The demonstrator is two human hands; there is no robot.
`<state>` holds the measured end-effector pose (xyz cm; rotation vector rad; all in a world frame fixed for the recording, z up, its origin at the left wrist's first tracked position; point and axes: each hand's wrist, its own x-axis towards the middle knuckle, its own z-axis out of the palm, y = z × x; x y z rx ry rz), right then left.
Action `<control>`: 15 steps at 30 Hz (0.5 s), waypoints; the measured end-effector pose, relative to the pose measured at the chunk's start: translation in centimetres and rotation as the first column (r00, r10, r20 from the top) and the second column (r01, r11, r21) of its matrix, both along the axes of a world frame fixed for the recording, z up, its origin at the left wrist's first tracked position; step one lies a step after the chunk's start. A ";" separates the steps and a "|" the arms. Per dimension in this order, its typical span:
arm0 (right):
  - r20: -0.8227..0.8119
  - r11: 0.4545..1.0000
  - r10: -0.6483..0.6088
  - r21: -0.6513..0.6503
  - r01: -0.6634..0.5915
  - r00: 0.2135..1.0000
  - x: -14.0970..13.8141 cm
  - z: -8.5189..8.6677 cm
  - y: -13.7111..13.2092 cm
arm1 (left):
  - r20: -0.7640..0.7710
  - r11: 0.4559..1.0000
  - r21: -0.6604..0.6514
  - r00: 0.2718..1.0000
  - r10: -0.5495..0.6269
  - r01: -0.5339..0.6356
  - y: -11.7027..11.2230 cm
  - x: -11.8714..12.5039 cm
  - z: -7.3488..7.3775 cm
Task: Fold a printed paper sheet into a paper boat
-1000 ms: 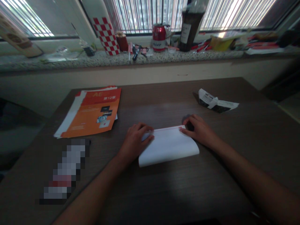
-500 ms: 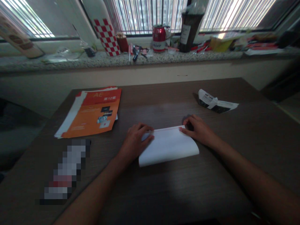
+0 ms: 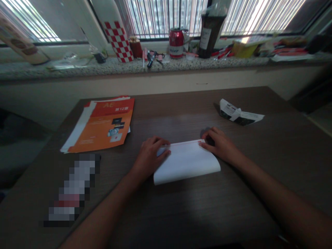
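Observation:
A white sheet of paper [image 3: 187,162] lies on the table in front of me, bent over so that a rounded fold faces me. Its far edges lie nearly together, with a thin strip showing along the top. My left hand [image 3: 153,154] grips the far left corner, thumb on top of the sheet and fingers at the far edge. At the far right corner, my right hand [image 3: 216,142] pinches the paper between thumb and curled fingers. The near fold looks curved, not pressed flat.
Orange printed booklets [image 3: 103,126] lie at the left, with a pixelated object [image 3: 72,190] nearer me. A folded paper piece [image 3: 240,114] sits at the back right. The windowsill [image 3: 176,65] beyond holds a red can [image 3: 176,43], a dark drink cup [image 3: 210,34] and clutter.

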<state>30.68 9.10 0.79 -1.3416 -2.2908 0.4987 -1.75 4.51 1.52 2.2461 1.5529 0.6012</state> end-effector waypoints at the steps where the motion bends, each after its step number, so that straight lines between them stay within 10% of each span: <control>1: -0.003 1.000 0.000 -0.002 0.000 1.000 0.0 0.0 0.0 | -0.001 1.000 0.000 1.000 0.001 -0.001 0.0 0.0 0.0; 15: -0.009 0.999 -0.035 0.013 0.035 0.999 0.0 0.1 0.0 | 0.013 1.000 0.006 1.000 0.005 -0.005 0.1 0.1 0.2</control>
